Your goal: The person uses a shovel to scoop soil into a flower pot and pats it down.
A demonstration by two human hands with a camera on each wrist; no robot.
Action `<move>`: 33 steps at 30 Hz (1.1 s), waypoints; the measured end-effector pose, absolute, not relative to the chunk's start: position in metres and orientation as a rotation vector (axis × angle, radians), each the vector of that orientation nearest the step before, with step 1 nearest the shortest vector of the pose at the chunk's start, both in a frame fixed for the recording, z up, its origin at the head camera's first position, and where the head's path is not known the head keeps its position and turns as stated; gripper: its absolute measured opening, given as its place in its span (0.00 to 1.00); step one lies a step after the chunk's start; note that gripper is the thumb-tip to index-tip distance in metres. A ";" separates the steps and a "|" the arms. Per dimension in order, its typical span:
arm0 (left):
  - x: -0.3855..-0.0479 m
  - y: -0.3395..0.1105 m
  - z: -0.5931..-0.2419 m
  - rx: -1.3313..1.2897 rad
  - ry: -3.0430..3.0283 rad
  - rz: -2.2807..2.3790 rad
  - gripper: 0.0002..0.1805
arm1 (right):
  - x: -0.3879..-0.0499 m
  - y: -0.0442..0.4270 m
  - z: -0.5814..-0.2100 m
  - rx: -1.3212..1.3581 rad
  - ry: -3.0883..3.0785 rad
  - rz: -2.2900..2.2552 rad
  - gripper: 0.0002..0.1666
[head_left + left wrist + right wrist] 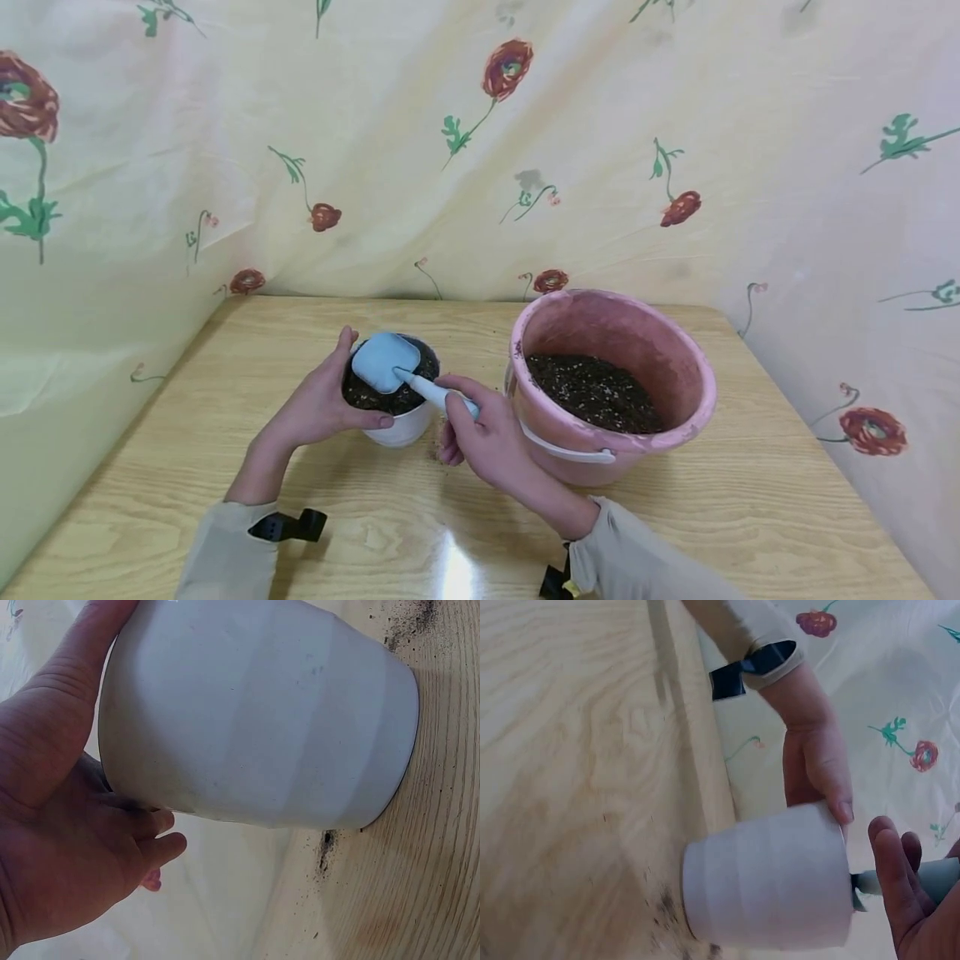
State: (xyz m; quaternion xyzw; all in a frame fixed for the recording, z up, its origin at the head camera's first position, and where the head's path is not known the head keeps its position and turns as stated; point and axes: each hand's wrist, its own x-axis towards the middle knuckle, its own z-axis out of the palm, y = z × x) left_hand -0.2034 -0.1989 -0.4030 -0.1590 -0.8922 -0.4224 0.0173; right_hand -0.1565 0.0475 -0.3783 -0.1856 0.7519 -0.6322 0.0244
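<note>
A white flowerpot point(401, 431) filled with dark soil point(401, 400) stands on the table. My left hand point(322, 396) grips it from the left, thumb along the near side of the rim, as the left wrist view of the pot point(262, 712) also shows. In my right hand point(483, 429) is the handle of a light-blue hand trowel point(386, 362). Its blade lies over the pot's soil, with the back of the blade facing up. The right wrist view shows my right hand point(907, 892) at the handle, just above the pot's rim.
A large pink bucket point(615, 442) with a white handle stands right of the pot, partly filled with dark soil point(596, 392). Crumbs of soil point(667, 907) lie on the wooden table point(375, 517). Flower-printed cloth point(390, 167) hangs behind and at the sides.
</note>
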 end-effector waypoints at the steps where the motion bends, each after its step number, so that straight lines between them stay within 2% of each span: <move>1: -0.203 -0.199 -0.403 -0.486 -2.778 -1.311 0.78 | -0.156 0.048 -0.377 -0.554 2.360 -1.917 0.20; 9: -0.203 -0.199 -0.401 -0.466 -2.799 -1.309 0.78 | -0.153 0.056 -0.368 -0.570 2.434 -1.724 0.20; 18: -0.203 -0.200 -0.405 -0.493 -2.807 -1.306 0.82 | -0.153 0.061 -0.368 -0.485 2.258 -1.834 0.21; 33: -0.204 -0.199 -0.402 -0.494 -2.813 -1.273 0.82 | -0.154 0.062 -0.372 -0.348 2.155 -1.928 0.22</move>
